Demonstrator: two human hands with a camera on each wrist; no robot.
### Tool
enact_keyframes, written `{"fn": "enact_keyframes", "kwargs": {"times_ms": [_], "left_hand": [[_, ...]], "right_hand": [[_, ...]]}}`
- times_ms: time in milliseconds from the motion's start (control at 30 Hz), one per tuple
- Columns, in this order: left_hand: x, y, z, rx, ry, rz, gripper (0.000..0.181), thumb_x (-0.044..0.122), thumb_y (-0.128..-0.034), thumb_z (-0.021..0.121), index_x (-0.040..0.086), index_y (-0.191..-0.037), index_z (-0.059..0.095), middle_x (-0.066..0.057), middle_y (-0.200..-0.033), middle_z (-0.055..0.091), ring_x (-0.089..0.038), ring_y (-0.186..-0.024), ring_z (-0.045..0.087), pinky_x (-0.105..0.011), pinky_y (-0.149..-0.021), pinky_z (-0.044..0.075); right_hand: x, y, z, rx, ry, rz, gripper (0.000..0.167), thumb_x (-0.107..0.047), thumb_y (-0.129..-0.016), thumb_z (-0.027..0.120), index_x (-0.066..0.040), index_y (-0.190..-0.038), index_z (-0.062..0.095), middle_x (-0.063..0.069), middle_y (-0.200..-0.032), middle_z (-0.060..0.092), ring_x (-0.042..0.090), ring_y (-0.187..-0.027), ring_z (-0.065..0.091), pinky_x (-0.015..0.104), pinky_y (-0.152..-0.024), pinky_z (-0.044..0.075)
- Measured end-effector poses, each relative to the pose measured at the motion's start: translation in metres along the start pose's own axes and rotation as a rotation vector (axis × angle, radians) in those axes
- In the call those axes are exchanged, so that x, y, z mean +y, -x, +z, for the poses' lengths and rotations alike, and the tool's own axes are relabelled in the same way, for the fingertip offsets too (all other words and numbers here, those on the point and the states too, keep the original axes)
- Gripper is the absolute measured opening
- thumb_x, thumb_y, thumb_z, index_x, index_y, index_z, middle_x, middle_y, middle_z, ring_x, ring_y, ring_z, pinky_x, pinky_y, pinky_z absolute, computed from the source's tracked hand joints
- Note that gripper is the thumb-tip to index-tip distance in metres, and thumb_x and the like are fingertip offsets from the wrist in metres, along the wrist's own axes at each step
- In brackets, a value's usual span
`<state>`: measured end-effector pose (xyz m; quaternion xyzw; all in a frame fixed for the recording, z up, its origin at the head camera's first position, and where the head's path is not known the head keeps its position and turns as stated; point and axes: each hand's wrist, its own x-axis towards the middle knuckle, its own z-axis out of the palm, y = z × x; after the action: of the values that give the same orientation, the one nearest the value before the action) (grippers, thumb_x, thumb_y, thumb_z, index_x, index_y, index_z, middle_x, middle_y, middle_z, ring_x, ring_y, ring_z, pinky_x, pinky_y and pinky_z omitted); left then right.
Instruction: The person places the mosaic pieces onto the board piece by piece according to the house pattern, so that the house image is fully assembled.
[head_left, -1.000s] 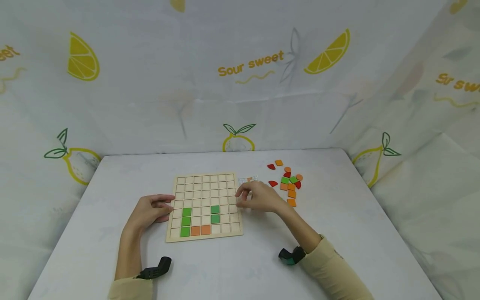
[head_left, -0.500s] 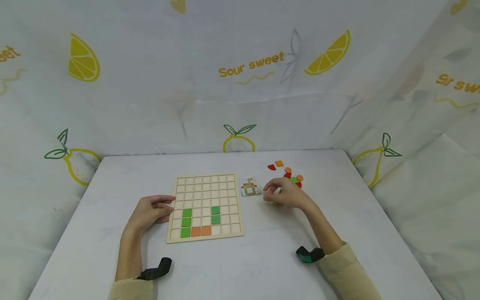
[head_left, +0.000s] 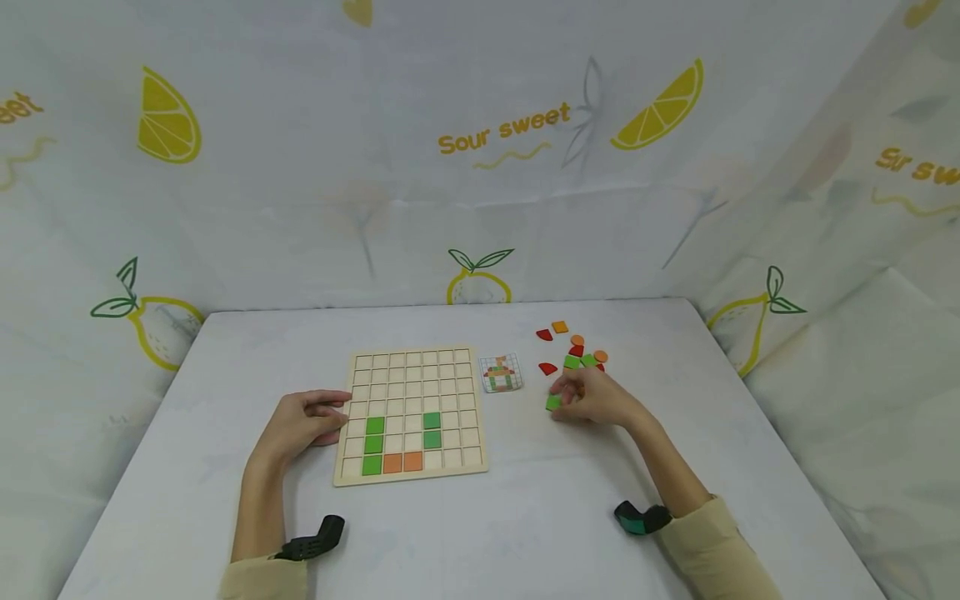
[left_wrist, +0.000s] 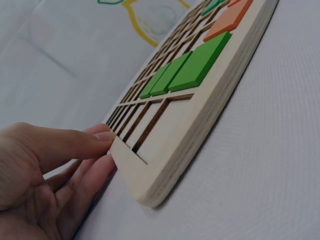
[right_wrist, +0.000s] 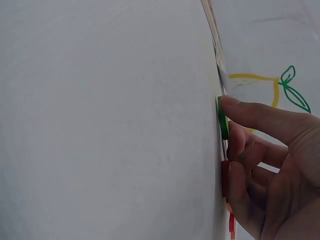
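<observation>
In the head view, a wooden grid board [head_left: 457, 476] lies on the table with several green tiles [head_left: 373, 445] and two orange tiles [head_left: 402, 462] in its cells. My left hand [head_left: 302, 423] touches the board's left edge with thumb and fingers; in the left wrist view the thumb [left_wrist: 82, 146] lies against that edge. To the right of the board, my right hand [head_left: 596, 397] has thumb and index finger at a loose green tile [head_left: 553, 402], apparently pinching it low over the table. Its remaining fingers are curled, seen in the right wrist view, where the green tile [right_wrist: 222, 119] shows edge-on.
A small printed pattern card [head_left: 500, 373] lies beside the board's right edge. Beyond my right hand are scattered loose pieces: a red quarter-round piece [head_left: 547, 367], an orange square [head_left: 559, 327], orange discs [head_left: 601, 356] and more green tiles [head_left: 572, 362]. My right hand covers some.
My right hand has moved right, from the board's right edge past the card to the loose green tile. The card is uncovered. The left hand and the board stay put.
</observation>
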<state>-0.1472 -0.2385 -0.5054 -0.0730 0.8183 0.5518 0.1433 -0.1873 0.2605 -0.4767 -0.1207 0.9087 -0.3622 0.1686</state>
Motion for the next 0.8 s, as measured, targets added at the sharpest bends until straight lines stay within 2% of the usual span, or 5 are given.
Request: {"fn": "enact_keyframes", "kwargs": {"times_ms": [333,600,800], "left_hand": [[0.003,0.001,0.001,0.008,-0.012,-0.005,0.050,0.010,-0.0969,0.079,0.001,-0.144,0.067,-0.004,-0.104,0.075,-0.010,-0.090,0.071,-0.023,-0.075,0.066],[0.002,0.002,0.001,0.001,-0.005,-0.002,0.050,0.010,-0.0970,0.080,0.001,-0.144,0.067,-0.004,-0.104,0.075,-0.010,-0.089,0.071,-0.023,-0.075,0.066],[0.002,0.001,0.000,0.001,-0.008,0.001,0.050,0.010,-0.0968,0.080,0.001,-0.144,0.067,-0.004,-0.106,0.075,-0.009,-0.090,0.071,-0.023,-0.075,0.066]], "right_hand": [[0.004,0.001,-0.003,-0.016,-0.009,0.025,0.025,-0.014,-0.088,0.090,-0.002,-0.106,0.076,0.004,-0.086,0.066,0.019,-0.083,0.058,0.021,-0.067,0.048],[0.002,0.000,-0.002,-0.010,0.027,0.020,0.022,-0.014,-0.089,0.089,-0.003,-0.104,0.078,0.003,-0.084,0.067,0.018,-0.079,0.058,0.021,-0.064,0.047],[-0.007,0.000,0.004,0.010,0.047,0.005,0.022,-0.017,-0.088,0.089,-0.005,-0.104,0.079,0.002,-0.085,0.068,0.016,-0.078,0.058,0.022,-0.064,0.047]]}}
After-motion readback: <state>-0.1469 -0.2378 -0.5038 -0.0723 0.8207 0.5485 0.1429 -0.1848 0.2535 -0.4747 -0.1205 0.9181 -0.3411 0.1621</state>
